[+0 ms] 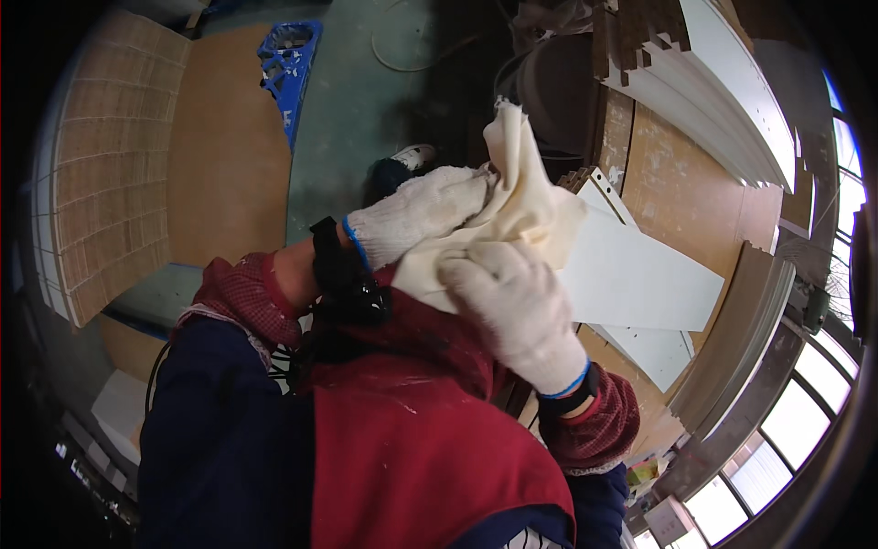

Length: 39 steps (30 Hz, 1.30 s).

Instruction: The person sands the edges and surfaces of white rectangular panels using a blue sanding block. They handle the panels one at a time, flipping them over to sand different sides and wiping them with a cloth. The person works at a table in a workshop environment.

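Observation:
A cream-coloured cloth point(526, 197) is held up in front of my body, bunched and creased, its frayed tip pointing away from me. My left hand point(425, 209), in a white knitted glove with a blue cuff edge, grips the cloth's left side. My right hand point(521, 306), gloved the same way, is closed on the lower part of the cloth, fingers curled into it. Just right of the cloth, white panels point(640, 265) rest on a wooden work surface, partly covered by the cloth and my right hand.
Stacked white boards point(722, 91) stand at the far right, with long grey-brown strips point(741, 339) nearer. On the left, a stack of wood-coloured panels point(119, 165) stands beside a brown board point(229, 146) and a blue frame point(291, 82). A dark round bin-like object point(553, 91) is beyond the cloth.

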Available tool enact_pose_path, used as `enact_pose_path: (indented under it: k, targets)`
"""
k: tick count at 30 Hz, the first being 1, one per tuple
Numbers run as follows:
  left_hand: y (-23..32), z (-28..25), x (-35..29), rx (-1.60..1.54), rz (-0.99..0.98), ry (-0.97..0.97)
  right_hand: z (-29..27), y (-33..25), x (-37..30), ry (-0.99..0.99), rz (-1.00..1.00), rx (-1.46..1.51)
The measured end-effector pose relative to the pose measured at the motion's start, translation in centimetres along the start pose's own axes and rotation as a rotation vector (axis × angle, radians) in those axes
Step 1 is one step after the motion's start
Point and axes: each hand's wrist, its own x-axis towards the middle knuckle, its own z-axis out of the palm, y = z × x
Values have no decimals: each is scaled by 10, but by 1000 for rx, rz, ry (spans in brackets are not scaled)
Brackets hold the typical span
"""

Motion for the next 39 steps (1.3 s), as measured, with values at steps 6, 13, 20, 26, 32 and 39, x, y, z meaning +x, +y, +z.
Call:
enact_pose_path:
  k: [6,13,20,26,32,39]
  targets:
    - [28,-7,-1,-619,-523,-161,-3,73,-67,350,790,866]
    - [-9,0,-1,172,397,-5,5,-11,9,-18,150,-16]
    - [-20,14,4,244,556,127,12,26,-33,234,207,-124]
    - [-3,2,-3,86,64,-116,8,30,-17,300,360,17]
    - [-7,1,-3,206,289,-75,15,-15,-1,54,248,-53]
    - [-14,6,3,341,261,-73,8,18,-19,230,241,-22]
